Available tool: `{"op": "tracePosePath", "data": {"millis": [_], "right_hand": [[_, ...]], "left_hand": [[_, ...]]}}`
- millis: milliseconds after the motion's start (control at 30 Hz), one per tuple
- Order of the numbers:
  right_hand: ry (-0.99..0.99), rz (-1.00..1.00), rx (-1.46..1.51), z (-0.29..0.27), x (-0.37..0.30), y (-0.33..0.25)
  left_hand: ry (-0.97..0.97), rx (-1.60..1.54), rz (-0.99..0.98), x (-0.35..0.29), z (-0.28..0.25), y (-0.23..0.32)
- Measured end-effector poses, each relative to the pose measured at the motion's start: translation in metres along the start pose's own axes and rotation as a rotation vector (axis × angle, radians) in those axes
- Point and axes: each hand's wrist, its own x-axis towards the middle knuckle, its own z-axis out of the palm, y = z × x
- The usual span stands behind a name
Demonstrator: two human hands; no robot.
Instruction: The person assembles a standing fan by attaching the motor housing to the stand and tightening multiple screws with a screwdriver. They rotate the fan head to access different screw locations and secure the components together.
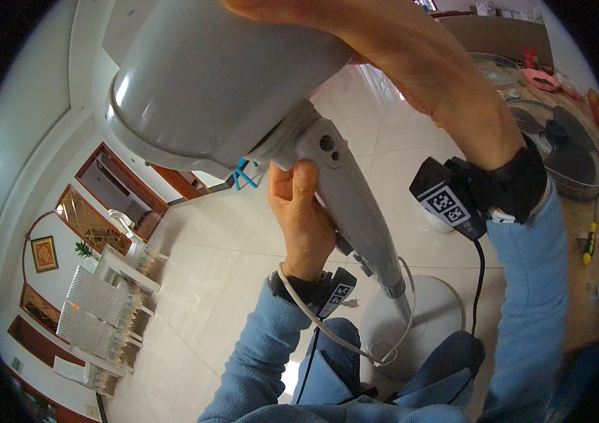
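Pinching: my left hand, atop the tapered grey plastic neck
Housing: rounded grey plastic shell, eleven o'clock; my right hand touches it, spread or curled I can't tell
Handling: likely stiff, slick, top-heavy; hold the neck

Floor: pale glossy tiles, thin joints. Round grey base stands on it. Covered table, lacy trim, stands toward floor's left edge. Brown bench along the right side, partly hidden. Toward bench's far end: wire guard, pink dish with dark bits, red item just beyond the dish. Nearer: another guard with dark blades; in or on it, can't tell. Yellow-and-black screwdriver toward bench's near end.
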Motion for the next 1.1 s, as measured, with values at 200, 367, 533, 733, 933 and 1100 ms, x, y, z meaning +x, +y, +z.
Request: {"op": "tracePosePath", "data": {"millis": [200,367,533,733,933,1100], "right_hand": [[0.114,-0.062,0.056,0.003,0.012,0.020],[0.056,0.037,0.153,-0.031,0.025,0.062],[0.163,0.076,-0.061,-0.062,-0.001,0.071],[0.128,0.082,-0.034,-0.039,-0.020,0.035],[0.140,-0.031,-0.067,-0.038,-0.009,0.060],[0.125,0.054,0.091,-0.051,0.010,0.075]], "left_hand": [[-0.014,-0.049,0.010,-0.001,-0.002,-0.003],[-0.017,-0.220,-0.083,0.000,0.001,-0.003],[-0.164,-0.267,-0.130,-0.001,0.002,0.005],[-0.426,-0.580,-0.169,0.022,-0.005,0.006],[-0.288,-0.348,-0.186,0.029,0.012,0.017],[-0.283,-0.104,-0.155,0.030,0.018,0.024]]}}
